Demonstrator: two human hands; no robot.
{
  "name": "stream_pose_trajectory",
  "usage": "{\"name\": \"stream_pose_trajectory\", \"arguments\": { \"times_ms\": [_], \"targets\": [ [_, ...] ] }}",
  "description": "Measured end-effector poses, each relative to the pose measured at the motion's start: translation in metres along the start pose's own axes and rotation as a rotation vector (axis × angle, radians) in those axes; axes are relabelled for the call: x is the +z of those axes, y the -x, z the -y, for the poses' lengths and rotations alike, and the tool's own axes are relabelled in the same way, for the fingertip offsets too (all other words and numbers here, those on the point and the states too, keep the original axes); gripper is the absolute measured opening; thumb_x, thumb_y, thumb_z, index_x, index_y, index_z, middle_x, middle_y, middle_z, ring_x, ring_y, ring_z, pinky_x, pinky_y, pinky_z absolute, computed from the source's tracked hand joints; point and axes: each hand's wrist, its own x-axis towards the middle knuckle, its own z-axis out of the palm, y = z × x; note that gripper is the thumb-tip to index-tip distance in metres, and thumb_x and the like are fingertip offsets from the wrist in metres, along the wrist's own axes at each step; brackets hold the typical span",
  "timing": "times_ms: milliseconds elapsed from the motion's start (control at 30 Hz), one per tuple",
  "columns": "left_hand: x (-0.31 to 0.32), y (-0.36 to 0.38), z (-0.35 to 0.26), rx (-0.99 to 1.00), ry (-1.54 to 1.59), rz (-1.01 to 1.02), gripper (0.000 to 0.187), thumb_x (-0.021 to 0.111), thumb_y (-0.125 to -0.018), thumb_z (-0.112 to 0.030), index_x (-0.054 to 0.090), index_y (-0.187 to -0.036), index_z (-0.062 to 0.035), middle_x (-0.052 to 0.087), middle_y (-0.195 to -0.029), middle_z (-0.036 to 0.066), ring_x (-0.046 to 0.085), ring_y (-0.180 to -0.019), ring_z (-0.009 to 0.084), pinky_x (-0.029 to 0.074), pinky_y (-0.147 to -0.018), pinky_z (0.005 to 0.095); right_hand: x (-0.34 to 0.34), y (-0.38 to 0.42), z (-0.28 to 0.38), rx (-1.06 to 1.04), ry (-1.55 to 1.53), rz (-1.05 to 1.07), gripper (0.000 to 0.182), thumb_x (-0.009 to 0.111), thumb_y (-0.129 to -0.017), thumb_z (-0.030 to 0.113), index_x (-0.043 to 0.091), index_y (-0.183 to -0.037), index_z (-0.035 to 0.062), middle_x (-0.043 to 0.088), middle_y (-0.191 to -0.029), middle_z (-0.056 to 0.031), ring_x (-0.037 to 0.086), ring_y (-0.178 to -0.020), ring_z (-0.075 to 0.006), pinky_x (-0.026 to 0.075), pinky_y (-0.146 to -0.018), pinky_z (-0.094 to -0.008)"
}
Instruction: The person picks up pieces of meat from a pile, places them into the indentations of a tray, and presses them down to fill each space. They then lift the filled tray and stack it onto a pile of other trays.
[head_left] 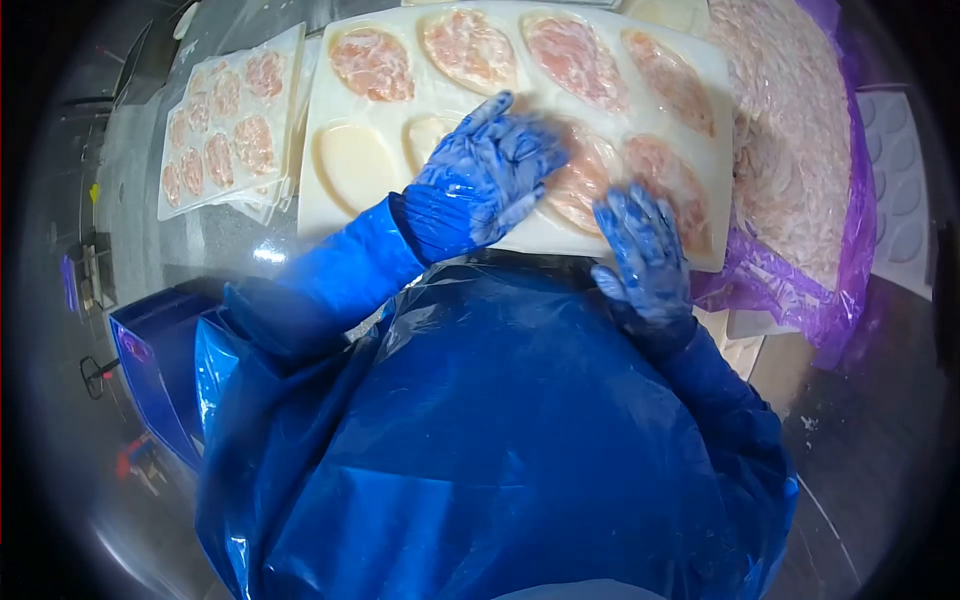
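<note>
Blue-gloved left hand [505, 172] half-curled over white moulded tray [402, 112], grip unclear; right hand [645, 250] open, fingers extended. Best pressed evenly: raw meat [575, 62] level with tray's face.

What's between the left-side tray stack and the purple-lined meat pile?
A white tray partly filled with meat; left hand over it, right hand across its near edge. Head view.

Our left arm [345, 255] slanted up from the left of the frame to our left hand [495, 168], loosely spread at upper centre; our right hand [645, 250] sat lower, right of centre, fingers [622, 212] pointing upward.
</note>
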Motion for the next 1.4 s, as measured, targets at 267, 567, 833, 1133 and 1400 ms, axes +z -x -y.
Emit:
{"name": "stream_pose_trajectory", "arguments": {
  "times_ms": [267,567,833,1133,1400],
  "targets": [
    [0.017,-0.017,-0.018,-0.068,0.188,-0.066,0.075,0.059,-0.096,-0.034,0.028,-0.158,-0.0041,0.024,-0.165,0.020,0.018,-0.153,0.0400,0.009,-0.124,0.0543,0.000,-0.017,0.001,0.049,-0.014,-0.029,0.071,0.068,-0.090,0.038,0.046,-0.148,0.0026,0.040,-0.157,-0.0166,0.030,-0.149,-0.0346,0.021,-0.123,-0.0511],
    [0.018,-0.052,-0.070,-0.242,0.163,-0.080,0.069,0.057,-0.094,-0.038,0.040,-0.156,-0.0118,0.033,-0.162,0.016,0.025,-0.152,0.0380,0.011,-0.123,0.0548,-0.049,0.064,-0.216,0.676,-0.066,-0.252,0.038,0.068,-0.087,0.010,0.065,-0.126,0.0073,0.068,-0.117,-0.0177,0.067,-0.110,-0.0304,0.053,-0.093,-0.0395],
    [0.034,-0.053,-0.067,-0.299,0.174,-0.271,0.056,0.058,-0.092,-0.030,0.055,-0.144,-0.0081,0.048,-0.151,0.018,0.042,-0.141,0.0404,0.029,-0.118,0.0525,-0.019,0.084,-0.307,0.467,-0.006,0.034,0.040,0.067,-0.087,0.014,0.065,-0.126,0.0036,0.068,-0.116,-0.0162,0.065,-0.111,-0.0307,0.049,-0.098,-0.0378],
    [0.022,-0.016,-0.053,-0.504,0.709,-0.851,0.050,0.057,-0.100,-0.029,0.055,-0.139,0.0014,0.054,-0.146,0.020,0.048,-0.138,0.0311,0.032,-0.117,0.0436,-0.086,0.089,-0.318,1.032,-0.698,-0.479,0.033,0.054,-0.102,0.035,0.068,-0.120,0.0121,0.055,-0.063,0.0041,0.049,-0.045,-0.0104,0.037,-0.041,-0.0278],
    [-0.003,0.097,-0.002,-0.731,0.608,-1.209,0.049,0.046,-0.105,-0.026,0.051,-0.141,0.0065,0.049,-0.149,0.022,0.046,-0.140,0.0320,0.032,-0.118,0.0456,-0.137,-0.032,-0.088,0.430,-1.097,-0.695,0.030,0.049,-0.107,0.025,0.059,-0.120,-0.0004,0.065,-0.108,-0.0138,0.066,-0.098,-0.0245,0.054,-0.077,-0.0333]
  ]
}}
